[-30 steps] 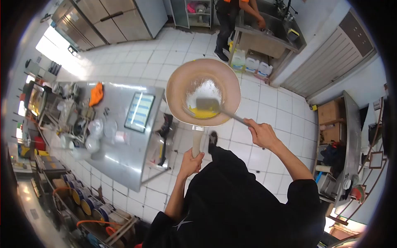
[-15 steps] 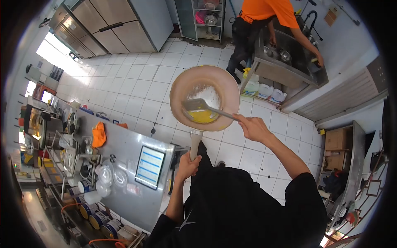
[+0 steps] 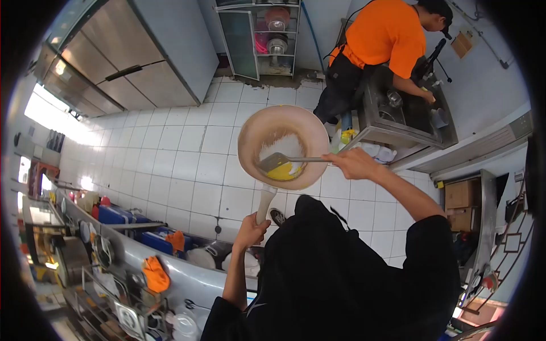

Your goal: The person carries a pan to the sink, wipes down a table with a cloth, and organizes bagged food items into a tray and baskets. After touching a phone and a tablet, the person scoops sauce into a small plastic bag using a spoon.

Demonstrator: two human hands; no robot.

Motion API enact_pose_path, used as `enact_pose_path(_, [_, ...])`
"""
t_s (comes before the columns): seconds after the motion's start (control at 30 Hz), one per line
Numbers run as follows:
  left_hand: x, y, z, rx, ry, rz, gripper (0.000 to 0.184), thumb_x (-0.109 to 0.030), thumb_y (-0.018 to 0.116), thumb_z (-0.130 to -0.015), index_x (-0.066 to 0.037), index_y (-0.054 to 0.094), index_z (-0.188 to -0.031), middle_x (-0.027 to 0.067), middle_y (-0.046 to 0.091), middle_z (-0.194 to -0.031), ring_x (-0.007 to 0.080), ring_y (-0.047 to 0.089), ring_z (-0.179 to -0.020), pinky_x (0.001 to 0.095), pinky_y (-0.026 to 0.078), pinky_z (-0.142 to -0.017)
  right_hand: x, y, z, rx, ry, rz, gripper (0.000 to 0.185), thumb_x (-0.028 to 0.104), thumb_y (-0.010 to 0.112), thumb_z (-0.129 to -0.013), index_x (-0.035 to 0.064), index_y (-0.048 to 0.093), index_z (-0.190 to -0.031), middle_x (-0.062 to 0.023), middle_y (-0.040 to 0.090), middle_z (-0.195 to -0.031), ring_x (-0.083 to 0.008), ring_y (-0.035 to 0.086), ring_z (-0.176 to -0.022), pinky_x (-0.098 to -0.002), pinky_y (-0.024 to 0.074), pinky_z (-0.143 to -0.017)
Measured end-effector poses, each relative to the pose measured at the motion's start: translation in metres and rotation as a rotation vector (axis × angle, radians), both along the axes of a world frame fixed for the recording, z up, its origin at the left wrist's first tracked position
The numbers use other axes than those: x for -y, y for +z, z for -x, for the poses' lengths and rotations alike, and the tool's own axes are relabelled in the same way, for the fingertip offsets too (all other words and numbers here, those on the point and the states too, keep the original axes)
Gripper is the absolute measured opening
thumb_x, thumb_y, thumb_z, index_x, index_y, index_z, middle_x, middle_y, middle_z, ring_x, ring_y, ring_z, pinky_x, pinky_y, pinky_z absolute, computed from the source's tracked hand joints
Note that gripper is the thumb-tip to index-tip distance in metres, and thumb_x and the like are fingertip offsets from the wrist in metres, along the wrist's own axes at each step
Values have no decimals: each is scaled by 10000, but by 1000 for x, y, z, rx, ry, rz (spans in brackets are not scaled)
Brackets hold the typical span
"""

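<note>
A wok-like frying pan (image 3: 248,149) with a tan, browned inside is held out over the floor. My left hand (image 3: 252,230) is wrapped round its pale handle (image 3: 265,202). In my right hand (image 3: 354,163) is the grey handle of a spatula (image 3: 274,161), whose broad blade rests inside the pan. Against the blade lies a yellow mass, perhaps egg (image 3: 286,171), with some white at its edge. A whitish patch shows on the pan's bottom above it.
A co-worker in an orange shirt (image 3: 378,34) works at a metal sink (image 3: 369,122) at the upper right. A steel table (image 3: 199,290) with an orange cloth (image 3: 155,274) stands at lower left. Large steel refrigerators (image 3: 128,62) line the upper left; a shelf cabinet (image 3: 242,45) stands beyond.
My view has swung, so the steel table sits lower and the sink nearer. I have moved forward with the pan. The spatula has turned more level, still against the yellow mass.
</note>
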State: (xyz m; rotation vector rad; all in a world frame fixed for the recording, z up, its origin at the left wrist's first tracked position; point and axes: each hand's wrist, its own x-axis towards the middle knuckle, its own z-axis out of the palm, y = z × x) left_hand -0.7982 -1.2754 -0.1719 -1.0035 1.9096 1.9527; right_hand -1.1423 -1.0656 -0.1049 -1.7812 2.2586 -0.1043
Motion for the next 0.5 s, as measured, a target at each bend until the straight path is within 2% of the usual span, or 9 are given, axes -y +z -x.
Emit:
enact_pose_path(0.07, [39,-8,27,-6,5,-72,156,-132,627,-916,-7,537,-897,3,490,-572,103,474,-410,290,387,-378,38,0,34,-21,-28,54,511,119,616,-846,210,566,-1347,-161,670,-749,-357,653,-652,-472,505,-590])
enact_pose_path(0.2, [116,-15,80,-5,-60,59,166,-137,640,-914,-27,522,-876,-2,484,-557,96,457,-397,287,376,-368,110,-38,78,65,-195,183,505,114,589,-860,230,565,-1351,-151,686,-796,-363,668,-708,-482,513,-632])
enact_pose_path(0.23, [133,-25,90,20,-52,45,167,-141,643,-913,-30,525,-875,-3,480,-550,94,456,-398,289,378,-367,121,-46,84,94,-213,80,495,128,575,-876,238,549,-1358,-139,696,-835,-371,676,-740,-497,515,-646])
enact_pose_path(0.3, [170,-22,126,65,-46,14,173,-141,654,-908,-37,524,-861,-7,479,-555,89,451,-405,285,370,-362,153,-45,93,202,-260,-83,468,144,565,-897,239,532,-1355,-147,697,-859,-387,678,-797,-513,518,-688])
enact_pose_path(0.37, [205,-26,159,85,-24,-3,182,-137,658,-902,-45,514,-839,-6,482,-561,89,449,-411,283,367,-363,176,-73,116,318,-293,-8,441,166,564,-914,243,520,-1346,-156,697,-873,-399,673,-845,-527,518,-742])
enact_pose_path(0.43, [242,-35,190,84,9,6,189,-133,658,-898,-45,507,-827,-4,481,-560,93,455,-417,284,370,-367,207,-90,143,414,-358,-38,404,182,561,-930,246,530,-1328,-171,696,-891,-406,668,-870,-534,512,-777])
enact_pose_path(0.5, [277,-34,224,113,39,4,189,-124,656,-892,-44,502,-818,2,480,-553,100,461,-412,288,373,-362,237,-110,157,561,-454,79,393,198,573,-926,227,537,-1316,-188,695,-902,-436,657,-863,-543,506,-774])
